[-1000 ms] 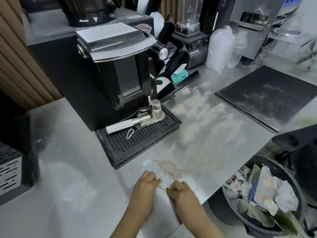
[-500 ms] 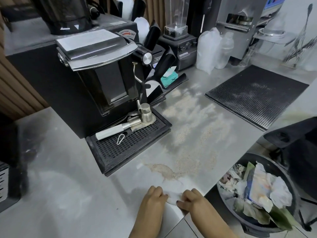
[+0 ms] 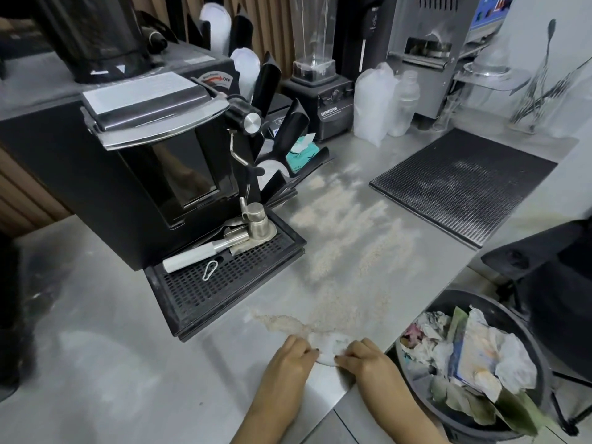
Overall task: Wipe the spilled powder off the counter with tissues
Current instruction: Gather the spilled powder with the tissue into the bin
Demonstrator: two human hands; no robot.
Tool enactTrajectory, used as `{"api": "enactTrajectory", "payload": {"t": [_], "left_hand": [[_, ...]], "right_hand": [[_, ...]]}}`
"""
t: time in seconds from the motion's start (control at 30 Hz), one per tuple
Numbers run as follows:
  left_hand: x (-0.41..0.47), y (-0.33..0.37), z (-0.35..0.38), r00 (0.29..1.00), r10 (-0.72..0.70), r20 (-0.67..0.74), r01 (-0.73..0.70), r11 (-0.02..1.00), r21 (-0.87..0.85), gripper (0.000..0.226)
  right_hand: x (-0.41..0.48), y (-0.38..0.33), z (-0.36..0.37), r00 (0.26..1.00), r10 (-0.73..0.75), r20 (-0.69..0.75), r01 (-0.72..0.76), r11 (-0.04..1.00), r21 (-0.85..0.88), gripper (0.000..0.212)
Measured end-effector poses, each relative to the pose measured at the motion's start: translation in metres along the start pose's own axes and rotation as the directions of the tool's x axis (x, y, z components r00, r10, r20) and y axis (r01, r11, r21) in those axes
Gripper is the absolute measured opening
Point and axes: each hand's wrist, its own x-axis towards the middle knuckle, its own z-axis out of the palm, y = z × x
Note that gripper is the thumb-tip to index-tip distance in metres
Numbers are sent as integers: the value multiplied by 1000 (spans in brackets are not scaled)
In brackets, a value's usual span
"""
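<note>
Both hands pinching tissue, front-right of the drip tray (image 3: 224, 283).
L hand (image 3: 293, 354) & R hand (image 3: 363, 355) each pinch the tissue (image 3: 330, 344). Since a sec ago it's slid further from the tray twd counter (image 3: 128, 347) edge. Most powder (image 3: 346, 251) right of tray is still unwiped.

We record a steel counter (image 3: 112, 363) carrying spilled powder (image 3: 339, 251), a white tissue (image 3: 330, 346) at its near edge, a coffee machine (image 3: 128, 174), black mat (image 3: 461, 184), blender (image 3: 320, 100).
</note>
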Motion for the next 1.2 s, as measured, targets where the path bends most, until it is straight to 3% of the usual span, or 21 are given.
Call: {"api": "enactTrajectory", "payload": {"t": [0.1,0.23,0.33,0.4,0.5,0.53,0.6,0.67,0.83,0.93,0.97,1.03,1.13,1.2], "left_hand": [[-14,-2,-11,997,25,-74,-23,999,33,14],[-36,-9,-17,995,-36,-93,36,999,-10,25],[-41,-10,-6,992,-84,-97,81,996,-35,39],[-32,-11,-2,994,-67,-88,70,997,31,27],[-15,-5,4,999,-21,-48,24,997,72,21],[-10,-1,4,999,-37,-10,37,999,-3,22],[0,1,2,997,-1,-73,2,1000,9,19],[1,1,-15,992,-82,-98,79,997,-26,16],[-40,-34,-40,958,-226,-174,220,974,-55,21],[-57,-56,-42,962,-214,-169,208,977,-52,28],[-55,-62,-42,957,-228,-177,224,974,-40,28],[-44,-72,-45,942,-298,-156,297,954,-34,22],[-13,-92,-44,928,-329,-176,337,942,17,11],[11,-95,-43,951,-264,-163,272,962,30,15]], "right_hand": [[2,-11,-3,996,-69,-61,70,997,12,5],[-1,-34,19,976,-175,-132,168,984,-66,9],[-6,-43,31,944,-164,-287,132,983,-125,27],[-6,-38,30,934,-146,-327,100,983,-154,35],[3,-19,22,961,-113,-252,69,982,-178,10],[8,-13,19,975,-92,-203,56,983,-176,15],[16,-10,15,995,2,-99,-17,989,-148,34],[21,-16,15,996,42,-81,-51,993,-108,36],[29,-70,34,987,-108,-121,101,993,-62,6],[40,-97,37,983,-140,-115,134,989,-56,13],[45,-105,34,985,-143,-96,136,987,-80,7],[56,-119,37,991,-134,-2,133,981,-142,14],[71,-127,64,987,80,138,-69,994,-87,22],[79,-130,71,977,153,149,-148,988,-43,11]]}}
